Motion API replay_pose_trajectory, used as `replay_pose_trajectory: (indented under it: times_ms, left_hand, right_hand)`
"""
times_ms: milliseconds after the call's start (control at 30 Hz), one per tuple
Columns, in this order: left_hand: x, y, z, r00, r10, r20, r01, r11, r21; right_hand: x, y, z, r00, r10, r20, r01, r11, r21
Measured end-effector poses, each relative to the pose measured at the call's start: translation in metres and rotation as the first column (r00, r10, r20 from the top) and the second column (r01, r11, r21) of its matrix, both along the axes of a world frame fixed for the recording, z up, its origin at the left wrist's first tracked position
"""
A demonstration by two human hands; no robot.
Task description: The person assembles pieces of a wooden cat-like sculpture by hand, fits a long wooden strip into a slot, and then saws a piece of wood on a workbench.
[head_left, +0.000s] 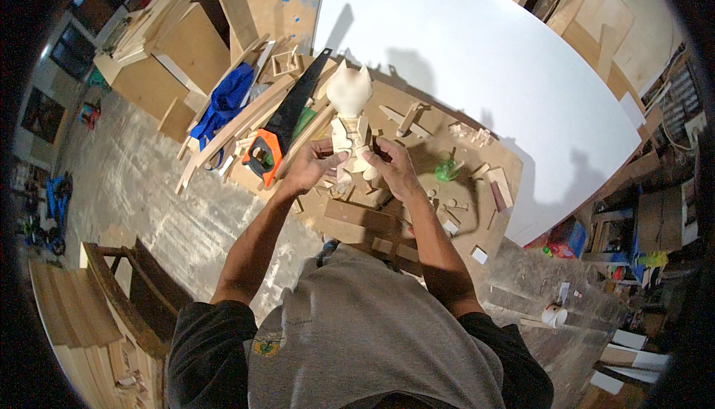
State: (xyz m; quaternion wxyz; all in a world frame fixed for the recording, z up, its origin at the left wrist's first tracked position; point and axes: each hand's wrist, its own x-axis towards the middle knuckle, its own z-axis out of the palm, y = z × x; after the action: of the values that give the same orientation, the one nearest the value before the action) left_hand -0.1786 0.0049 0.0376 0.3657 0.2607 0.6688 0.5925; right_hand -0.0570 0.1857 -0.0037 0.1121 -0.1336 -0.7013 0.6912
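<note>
A pale wooden cat-shaped figure (349, 96) is held upright above the worktable, its rounded head with two pointed ears at the top. My left hand (309, 167) grips the lower left side of the figure, thumb across its front. On the other side my right hand (395, 168) pinches its lower right part, with the thumb also in front. The fingers behind the figure are hidden. Left of my left hand lies a handsaw (267, 154) with an orange and black handle and a dark blade.
Small wooden pieces and a green translucent object (446, 169) lie on the brown worktable (488, 234). Blue cloth (227, 100) and long wooden strips (223, 141) are at the left. Behind the table stands a large white panel (477, 59). A white bucket (554, 315) is on the floor.
</note>
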Motion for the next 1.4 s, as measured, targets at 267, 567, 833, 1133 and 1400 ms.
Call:
replay_pose_trajectory:
  times_ms: [267,567,833,1133,1400]
  left_hand:
    - [-0.003,-0.007,-0.006,0.999,0.01,0.037,-0.009,1.0,-0.007]
    - [0.003,-0.023,-0.015,0.996,-0.022,0.088,0.024,1.0,-0.019]
    - [0.012,-0.037,-0.023,0.996,0.029,0.081,-0.026,0.999,-0.04]
    - [0.03,-0.053,-0.033,0.984,0.089,0.155,-0.083,0.995,-0.047]
    - [0.012,-0.073,-0.008,0.935,0.298,0.195,-0.342,0.901,0.266]
  right_hand:
    - [-0.001,-0.003,0.002,1.0,0.018,-0.021,-0.018,1.0,0.007]
    - [0.002,-0.016,-0.011,0.998,0.067,0.007,-0.066,0.996,-0.066]
    - [0.006,-0.025,-0.012,0.994,0.11,0.012,-0.109,0.989,-0.097]
    - [0.017,-0.037,-0.003,0.987,0.159,-0.006,-0.159,0.984,-0.078]
    - [-0.024,-0.051,0.051,0.962,0.242,-0.125,-0.229,0.967,0.114]
